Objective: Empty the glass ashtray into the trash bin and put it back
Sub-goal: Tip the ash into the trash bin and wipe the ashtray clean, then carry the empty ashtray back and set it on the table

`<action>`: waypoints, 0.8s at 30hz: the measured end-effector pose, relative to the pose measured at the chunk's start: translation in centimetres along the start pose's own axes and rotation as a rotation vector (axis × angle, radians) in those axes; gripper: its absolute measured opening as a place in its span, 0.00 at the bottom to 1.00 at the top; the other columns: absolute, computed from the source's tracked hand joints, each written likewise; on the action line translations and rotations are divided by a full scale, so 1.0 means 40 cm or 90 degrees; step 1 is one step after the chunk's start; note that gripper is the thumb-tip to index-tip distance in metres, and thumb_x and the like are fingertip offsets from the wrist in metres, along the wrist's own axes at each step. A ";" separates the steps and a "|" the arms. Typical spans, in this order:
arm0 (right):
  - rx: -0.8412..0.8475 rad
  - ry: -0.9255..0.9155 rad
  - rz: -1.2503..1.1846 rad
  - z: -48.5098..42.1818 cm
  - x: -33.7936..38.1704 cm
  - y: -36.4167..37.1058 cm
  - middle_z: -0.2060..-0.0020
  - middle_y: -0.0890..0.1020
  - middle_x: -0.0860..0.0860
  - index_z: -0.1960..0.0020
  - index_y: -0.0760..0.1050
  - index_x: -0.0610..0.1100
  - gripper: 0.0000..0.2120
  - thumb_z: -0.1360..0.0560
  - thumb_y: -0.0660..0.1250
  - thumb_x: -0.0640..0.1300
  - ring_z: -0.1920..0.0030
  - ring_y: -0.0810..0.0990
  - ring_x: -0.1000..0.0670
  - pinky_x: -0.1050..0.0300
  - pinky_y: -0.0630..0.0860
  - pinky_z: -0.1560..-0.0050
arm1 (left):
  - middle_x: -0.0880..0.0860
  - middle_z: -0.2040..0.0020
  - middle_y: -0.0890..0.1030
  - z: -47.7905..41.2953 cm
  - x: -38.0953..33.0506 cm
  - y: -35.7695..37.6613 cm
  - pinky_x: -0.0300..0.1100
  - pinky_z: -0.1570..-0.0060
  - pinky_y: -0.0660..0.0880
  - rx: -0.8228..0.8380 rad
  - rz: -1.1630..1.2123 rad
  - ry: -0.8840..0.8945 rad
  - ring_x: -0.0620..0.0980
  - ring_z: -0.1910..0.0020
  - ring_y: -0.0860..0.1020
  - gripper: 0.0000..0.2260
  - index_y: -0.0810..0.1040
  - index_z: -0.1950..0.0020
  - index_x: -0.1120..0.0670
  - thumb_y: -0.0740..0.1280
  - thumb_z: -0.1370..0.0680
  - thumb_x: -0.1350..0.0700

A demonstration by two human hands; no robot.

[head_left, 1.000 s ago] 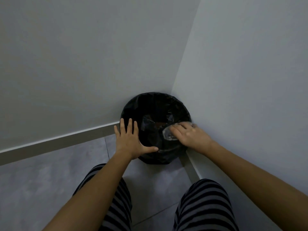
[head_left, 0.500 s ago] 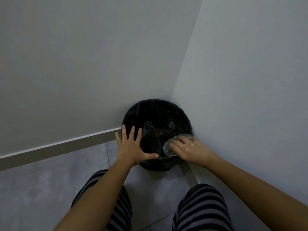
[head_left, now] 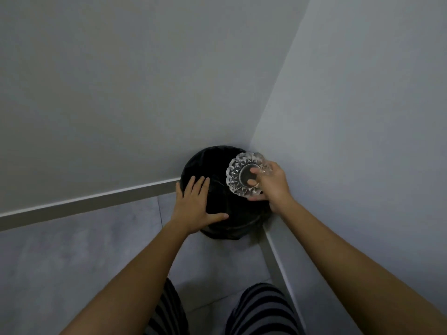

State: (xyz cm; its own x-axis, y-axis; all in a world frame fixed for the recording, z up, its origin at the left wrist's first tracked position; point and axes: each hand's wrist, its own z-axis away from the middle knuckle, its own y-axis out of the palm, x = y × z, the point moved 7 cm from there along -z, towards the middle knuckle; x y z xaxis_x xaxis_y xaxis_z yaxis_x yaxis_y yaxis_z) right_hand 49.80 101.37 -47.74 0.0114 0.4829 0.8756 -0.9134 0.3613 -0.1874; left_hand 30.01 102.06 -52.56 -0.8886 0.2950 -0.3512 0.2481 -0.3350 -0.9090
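My right hand (head_left: 274, 187) grips the ashtray (head_left: 244, 174) over the bin (head_left: 217, 165); my left hand (head_left: 193, 206) rests spread on its rim.

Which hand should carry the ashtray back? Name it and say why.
Right. The right hand already grips the glass ashtray over the trash bin; the left hand lies flat on the bin's rim.

Both bare arms reach forward. Left hand (head_left: 197, 207) flat, fingers spread, palm down, thumb out. Right hand (head_left: 272, 185) raised, gripping the ashtray (head_left: 242, 175), fingertips curled over its rim, wrist bent.
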 end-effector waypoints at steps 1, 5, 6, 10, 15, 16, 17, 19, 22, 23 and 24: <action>0.008 0.008 -0.011 0.012 -0.003 -0.002 0.44 0.80 0.47 0.36 0.70 0.46 0.17 0.23 0.63 0.36 0.53 0.84 0.47 0.47 0.83 0.72 | 0.54 0.20 0.53 -0.002 -0.019 -0.014 0.61 0.24 0.43 -0.009 0.040 0.013 0.55 0.21 0.48 0.52 0.47 0.21 0.56 0.62 0.34 0.27; 0.072 -0.012 0.030 0.107 0.153 -0.003 0.40 0.79 0.45 0.36 0.70 0.47 0.17 0.23 0.68 0.43 0.55 0.84 0.48 0.54 0.80 0.76 | 0.52 0.21 0.57 0.014 -0.103 -0.223 0.59 0.24 0.46 -0.038 0.182 0.005 0.52 0.22 0.54 0.56 0.45 0.21 0.55 0.74 0.36 0.35; 0.092 -0.012 0.040 0.147 0.218 -0.005 0.41 0.79 0.45 0.35 0.70 0.47 0.18 0.24 0.69 0.43 0.58 0.84 0.50 0.56 0.79 0.77 | 0.52 0.21 0.56 0.032 -0.129 -0.288 0.60 0.24 0.46 -0.043 0.188 0.012 0.52 0.21 0.53 0.57 0.45 0.21 0.55 0.75 0.37 0.35; 0.176 -0.040 0.086 0.293 0.457 -0.005 0.42 0.80 0.45 0.36 0.71 0.48 0.18 0.25 0.69 0.44 0.60 0.85 0.49 0.58 0.79 0.77 | 0.53 0.21 0.59 0.119 -0.198 -0.524 0.61 0.25 0.48 -0.055 0.199 0.033 0.53 0.22 0.55 0.58 0.47 0.21 0.54 0.75 0.39 0.34; 0.286 -0.092 0.148 0.485 0.707 0.008 0.39 0.76 0.49 0.29 0.64 0.52 0.26 0.23 0.68 0.43 0.54 0.82 0.50 0.59 0.80 0.73 | 0.54 0.25 0.66 0.255 -0.233 -0.813 0.58 0.25 0.52 -0.134 0.180 0.033 0.54 0.26 0.63 0.56 0.54 0.22 0.55 0.76 0.41 0.35; 0.317 -0.099 0.158 0.525 0.751 0.012 0.38 0.74 0.48 0.28 0.62 0.52 0.29 0.24 0.69 0.40 0.51 0.81 0.49 0.59 0.80 0.72 | 0.54 0.26 0.66 0.287 -0.235 -0.867 0.57 0.26 0.50 -0.148 0.169 0.027 0.55 0.26 0.63 0.56 0.54 0.22 0.55 0.77 0.41 0.35; 0.346 -0.112 0.178 0.560 0.790 0.015 0.37 0.73 0.48 0.26 0.60 0.52 0.33 0.26 0.70 0.38 0.49 0.80 0.48 0.58 0.81 0.71 | 0.54 0.26 0.67 0.321 -0.241 -0.920 0.56 0.26 0.50 -0.157 0.159 0.022 0.55 0.26 0.64 0.56 0.54 0.22 0.55 0.76 0.41 0.34; 0.402 -0.147 0.229 0.624 0.859 0.018 0.35 0.71 0.48 0.24 0.55 0.50 0.42 0.30 0.74 0.34 0.46 0.79 0.47 0.58 0.82 0.67 | 0.54 0.27 0.68 0.385 -0.253 -1.009 0.57 0.26 0.51 -0.182 0.144 0.015 0.55 0.28 0.66 0.57 0.57 0.23 0.56 0.71 0.44 0.29; 0.474 -0.218 0.352 0.722 0.945 0.026 0.30 0.66 0.49 0.22 0.46 0.48 0.55 0.38 0.78 0.37 0.37 0.75 0.51 0.56 0.81 0.48 | 0.53 0.29 0.71 0.478 -0.270 -1.120 0.58 0.27 0.55 -0.236 0.109 0.003 0.55 0.30 0.69 0.57 0.61 0.24 0.56 0.64 0.46 0.26; 0.491 -0.246 0.409 0.743 0.959 0.031 0.26 0.62 0.48 0.22 0.43 0.48 0.58 0.39 0.78 0.40 0.32 0.70 0.51 0.53 0.75 0.37 | 0.53 0.29 0.71 0.499 -0.272 -1.139 0.58 0.27 0.55 -0.240 0.098 -0.004 0.55 0.30 0.69 0.56 0.61 0.24 0.56 0.68 0.45 0.27; 0.510 -0.286 0.465 0.767 0.974 0.040 0.24 0.56 0.48 0.22 0.40 0.47 0.60 0.39 0.79 0.43 0.27 0.63 0.51 0.54 0.66 0.29 | 0.53 0.29 0.71 0.524 -0.272 -1.160 0.59 0.27 0.53 -0.252 0.088 -0.012 0.55 0.29 0.69 0.55 0.61 0.24 0.57 0.72 0.44 0.30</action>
State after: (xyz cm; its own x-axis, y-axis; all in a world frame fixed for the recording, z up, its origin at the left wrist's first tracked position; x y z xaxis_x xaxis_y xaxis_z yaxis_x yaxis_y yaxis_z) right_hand 36.30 96.28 -0.25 -0.6203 -0.0152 0.7842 -0.6399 -0.5686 -0.5170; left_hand 20.06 95.62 -1.85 -0.8428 0.2536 -0.4748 0.4910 0.0007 -0.8712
